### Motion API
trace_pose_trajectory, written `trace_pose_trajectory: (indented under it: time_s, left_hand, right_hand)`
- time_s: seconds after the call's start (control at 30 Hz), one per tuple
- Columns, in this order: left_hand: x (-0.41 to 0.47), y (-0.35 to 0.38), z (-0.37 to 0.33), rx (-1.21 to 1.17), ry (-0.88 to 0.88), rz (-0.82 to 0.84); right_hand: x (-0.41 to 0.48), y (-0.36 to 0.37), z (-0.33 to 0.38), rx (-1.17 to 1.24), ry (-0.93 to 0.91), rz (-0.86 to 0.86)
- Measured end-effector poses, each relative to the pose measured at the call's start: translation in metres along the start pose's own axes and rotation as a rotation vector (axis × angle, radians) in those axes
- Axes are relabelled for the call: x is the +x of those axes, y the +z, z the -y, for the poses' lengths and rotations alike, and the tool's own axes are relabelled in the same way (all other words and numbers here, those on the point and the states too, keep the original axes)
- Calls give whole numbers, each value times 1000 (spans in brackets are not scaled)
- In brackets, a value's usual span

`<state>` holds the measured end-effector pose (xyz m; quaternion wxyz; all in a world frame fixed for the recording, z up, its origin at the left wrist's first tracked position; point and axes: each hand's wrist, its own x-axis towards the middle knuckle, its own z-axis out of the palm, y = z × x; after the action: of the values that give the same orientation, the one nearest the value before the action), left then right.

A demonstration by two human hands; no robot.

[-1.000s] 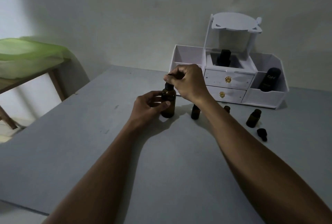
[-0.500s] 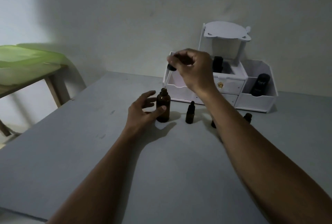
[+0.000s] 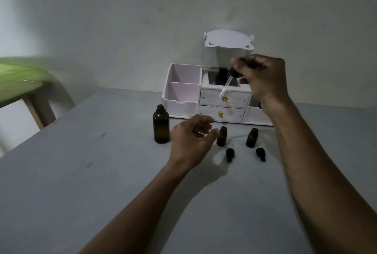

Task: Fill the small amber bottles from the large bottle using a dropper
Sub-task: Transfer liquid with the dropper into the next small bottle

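Over the far middle of the table (image 3: 81, 172), the right hand (image 3: 263, 78) pinches the dropper (image 3: 226, 84) by its black bulb. The glass tube slants down and left, with its tip well above a small bottle (image 3: 222, 136). The left hand (image 3: 191, 137) hangs just beside that bottle, fingers loosely curled and holding nothing; I cannot tell whether the thumb touches the glass. The big bottle (image 3: 161, 125) stands uncapped to the left, apart from both hands. A second small bottle (image 3: 252, 138) stands to the right. Two caps (image 3: 230, 154) lie nearer, one in front of each small bottle. A white organiser (image 3: 183, 92) sits behind.

The step looks like carrying a drawn dose across to the small bottle, though the light is too dim to show liquid in the tube. To do it well:
- Keep the pinch on the bulb even while moving, so nothing drips out on the way.
- Close the left hand round the small bottle's body first, since it is narrow and would likely tip at a nudge.
- Bring the tube upright and lower its tip into the neck.
- Only then squeeze, and slowly.

A second ago the dropper sat in the big bottle's neck. Half a second ago it hung just above that neck, with the left thumb against that bottle. Since then the left hand has let go and moved right to the small bottle, and the dropper has travelled right with it.
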<state>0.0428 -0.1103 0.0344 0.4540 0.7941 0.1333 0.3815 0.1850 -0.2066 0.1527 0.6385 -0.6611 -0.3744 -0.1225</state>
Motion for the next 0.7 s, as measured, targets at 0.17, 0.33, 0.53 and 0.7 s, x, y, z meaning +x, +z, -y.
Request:
trace_pose_trajectory:
  time_s: [0.17,0.33,0.53,0.7]
  left_hand:
    - [12,37,15,28,-233,129]
    - [15,52,26,-43,-354,111]
    - [14,58,37,-78,-367,113]
    - [14,56,28,2,-261,146]
  right_hand:
    - [5,-14,-23,-98,129,113]
    - [5,-18,-37,-128,174,153]
    - [4,-14,-43,-139,186,159]
    - [1,-12,-47,-174,192,177]
